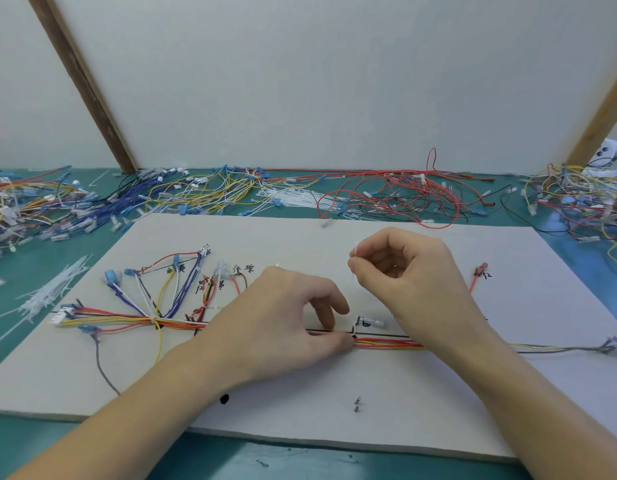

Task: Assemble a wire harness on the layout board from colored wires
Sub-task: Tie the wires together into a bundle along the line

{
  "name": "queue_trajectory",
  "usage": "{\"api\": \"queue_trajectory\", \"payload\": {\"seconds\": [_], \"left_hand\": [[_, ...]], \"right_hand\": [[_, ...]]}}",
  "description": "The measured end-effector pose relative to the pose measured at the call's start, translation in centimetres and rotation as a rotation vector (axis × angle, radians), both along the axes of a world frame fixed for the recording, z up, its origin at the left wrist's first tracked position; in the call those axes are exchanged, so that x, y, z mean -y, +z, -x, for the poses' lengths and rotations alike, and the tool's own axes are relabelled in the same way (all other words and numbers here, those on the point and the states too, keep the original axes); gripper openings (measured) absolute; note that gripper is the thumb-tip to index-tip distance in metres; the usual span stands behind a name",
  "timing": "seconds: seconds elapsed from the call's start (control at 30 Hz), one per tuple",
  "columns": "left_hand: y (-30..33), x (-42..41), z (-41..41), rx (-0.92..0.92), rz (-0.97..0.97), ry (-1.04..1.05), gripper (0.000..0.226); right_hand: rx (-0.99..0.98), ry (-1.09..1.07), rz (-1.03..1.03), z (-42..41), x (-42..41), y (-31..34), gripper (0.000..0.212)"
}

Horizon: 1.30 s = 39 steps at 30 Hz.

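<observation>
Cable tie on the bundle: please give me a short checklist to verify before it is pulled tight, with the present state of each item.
1. Left hand pinches the bundle beside the tie: ok.
2. Right hand pinches the tie's tail above the board: ok.
3. Tie wraps all wires of the bundle: cannot tell, fingers hide part.
4. Tail passed through the tie's head: cannot tell, too small.
5. Bundle lies along the black line on the board: ok.
6. Earlier tie on the left holds the wires together: ok.

matt pale layout board (438, 403), glossy plastic-coated wires (386, 344), wooden struts (82, 84)
</observation>
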<state>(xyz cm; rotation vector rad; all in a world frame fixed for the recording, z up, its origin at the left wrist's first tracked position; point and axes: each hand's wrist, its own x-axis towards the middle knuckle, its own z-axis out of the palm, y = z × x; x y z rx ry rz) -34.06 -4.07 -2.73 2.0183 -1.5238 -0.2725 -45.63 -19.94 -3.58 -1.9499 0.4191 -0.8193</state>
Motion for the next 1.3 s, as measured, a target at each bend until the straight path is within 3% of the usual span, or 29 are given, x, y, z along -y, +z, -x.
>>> {"api": "queue_trajectory", "payload": {"seconds": [0.57, 1.3], "left_hand": [[0.9, -0.4, -0.2, 0.105, 0.042, -0.189, 0.019], [0.1, -0.2, -0.5, 0.052, 0.022, -0.216, 0.024]], "right_hand": [[-0.172, 0.107, 0.108, 0.0, 0.1, -0.7, 0.015], [-0.465, 0.362, 0.041, 0.7, 0.2, 0.6, 0.010]]}}
